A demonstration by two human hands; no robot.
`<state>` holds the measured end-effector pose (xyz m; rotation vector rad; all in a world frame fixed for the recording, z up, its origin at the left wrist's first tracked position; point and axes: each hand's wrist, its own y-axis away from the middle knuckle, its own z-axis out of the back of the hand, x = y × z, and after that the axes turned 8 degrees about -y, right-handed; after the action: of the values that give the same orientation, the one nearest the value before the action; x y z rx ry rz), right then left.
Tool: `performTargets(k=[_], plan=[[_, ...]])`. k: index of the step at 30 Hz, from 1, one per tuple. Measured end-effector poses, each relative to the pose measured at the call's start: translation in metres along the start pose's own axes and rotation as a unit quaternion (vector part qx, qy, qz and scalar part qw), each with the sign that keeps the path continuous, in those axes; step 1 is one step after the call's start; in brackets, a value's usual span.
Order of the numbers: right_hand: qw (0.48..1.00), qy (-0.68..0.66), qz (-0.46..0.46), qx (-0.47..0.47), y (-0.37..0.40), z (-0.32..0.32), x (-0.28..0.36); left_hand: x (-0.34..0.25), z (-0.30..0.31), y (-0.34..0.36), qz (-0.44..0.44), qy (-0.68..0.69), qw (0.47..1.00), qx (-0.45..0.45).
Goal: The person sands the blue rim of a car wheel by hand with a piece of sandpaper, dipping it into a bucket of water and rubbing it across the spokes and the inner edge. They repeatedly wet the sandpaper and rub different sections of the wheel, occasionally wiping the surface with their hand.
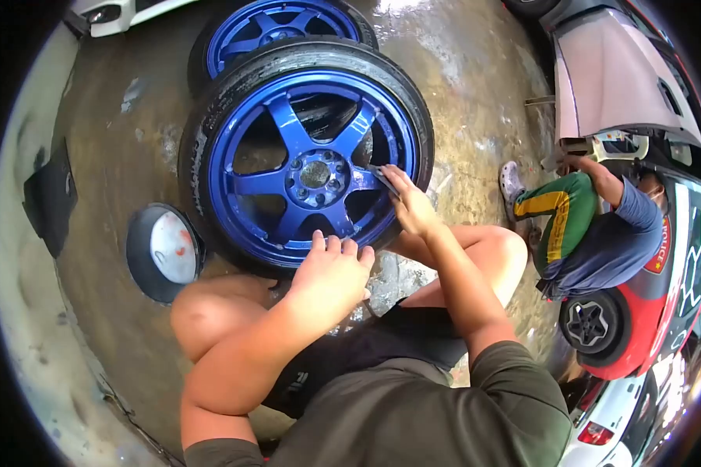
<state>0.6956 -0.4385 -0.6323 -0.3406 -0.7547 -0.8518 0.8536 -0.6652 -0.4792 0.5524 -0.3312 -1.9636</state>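
Observation:
In front of me lies a wheel with a glossy blue six-spoke rim [292,124] and a black tyre [195,175]. My right hand [413,206] is at the rim's right side, by a spoke. Its extended fingers press a small dark grey sheet, which looks like sandpaper [384,180], against the blue surface. My left hand [332,268] rests at the near edge of the rim, fingers apart and holding nothing. Part of the near rim and tyre is hidden under the hands.
Behind this wheel lies a second blue wheel [234,35], partly covered by it. A dark bucket [144,272] stands at the left on the wet floor [467,86]. On the right, another person [600,226] crouches beside a red car [670,311]. A wall [31,311] runs along the left.

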Motion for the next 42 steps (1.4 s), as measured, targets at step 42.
performTargets(k=[42], plan=[[0.827,-0.403,-0.179,-0.349,-0.119,-0.071,0.067,0.0,0.007,0.021,-0.012,-0.008,0.997,-0.073]])
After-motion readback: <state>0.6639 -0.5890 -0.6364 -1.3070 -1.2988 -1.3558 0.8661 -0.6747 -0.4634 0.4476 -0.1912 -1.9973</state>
